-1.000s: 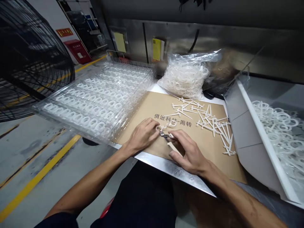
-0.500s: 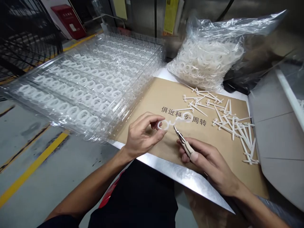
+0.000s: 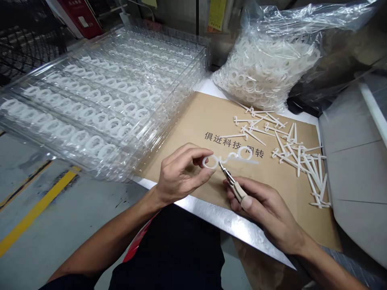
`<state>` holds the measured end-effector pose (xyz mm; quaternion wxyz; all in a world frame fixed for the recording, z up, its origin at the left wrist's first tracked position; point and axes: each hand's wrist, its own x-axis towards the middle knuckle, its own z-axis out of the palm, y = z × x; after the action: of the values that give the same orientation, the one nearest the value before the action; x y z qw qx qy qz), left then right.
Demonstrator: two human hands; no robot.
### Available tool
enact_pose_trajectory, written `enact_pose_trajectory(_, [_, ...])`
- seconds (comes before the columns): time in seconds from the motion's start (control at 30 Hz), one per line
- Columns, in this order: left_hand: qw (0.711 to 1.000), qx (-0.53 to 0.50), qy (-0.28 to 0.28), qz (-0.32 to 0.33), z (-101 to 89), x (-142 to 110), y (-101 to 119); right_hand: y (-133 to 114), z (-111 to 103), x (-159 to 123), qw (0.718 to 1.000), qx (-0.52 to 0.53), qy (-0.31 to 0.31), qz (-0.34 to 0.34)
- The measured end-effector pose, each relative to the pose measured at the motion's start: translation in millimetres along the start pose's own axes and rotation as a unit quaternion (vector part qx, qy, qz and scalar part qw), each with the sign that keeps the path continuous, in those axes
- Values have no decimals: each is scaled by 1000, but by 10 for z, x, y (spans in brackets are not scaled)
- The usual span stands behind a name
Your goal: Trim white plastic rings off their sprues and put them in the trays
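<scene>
Between the thumb and fingers of my left hand (image 3: 184, 173) is a white plastic ring (image 3: 210, 162). A thin curved link joins it to a second white ring (image 3: 245, 153), which hangs over the cardboard, with a straight strip beside it. My right hand (image 3: 263, 209) is closed around a pair of nippers (image 3: 233, 183) with pale handles. Their tips are at the link close to the held ring; whether the blades touch it I cannot tell. Several white plastic sprue sticks (image 3: 298, 155) lie scattered to the right.
Brown cardboard (image 3: 181, 139) with printed characters covers the metal-edged table. Clear plastic trays (image 3: 117, 139) with rows of white rings are stacked at the left. A clear bag (image 3: 266, 68) full of white rings stands at the back. A grey box panel (image 3: 356, 173) borders the right.
The nipper tips have moved left, closer to the held ring. The second ring has shifted slightly right and down. The camera view has also shifted a little.
</scene>
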<state>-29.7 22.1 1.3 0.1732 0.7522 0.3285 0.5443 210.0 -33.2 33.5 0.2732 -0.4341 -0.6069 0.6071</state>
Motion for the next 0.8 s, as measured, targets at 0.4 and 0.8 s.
enact_pose_trajectory(0.4, [1000,21,-13,9,3,2,19,51,15,1,1000,8,9,2])
enact_pose_trajectory(0.8, [999,27,-19,10,3,-3,15,88,43,-5,1000,12,12,15])
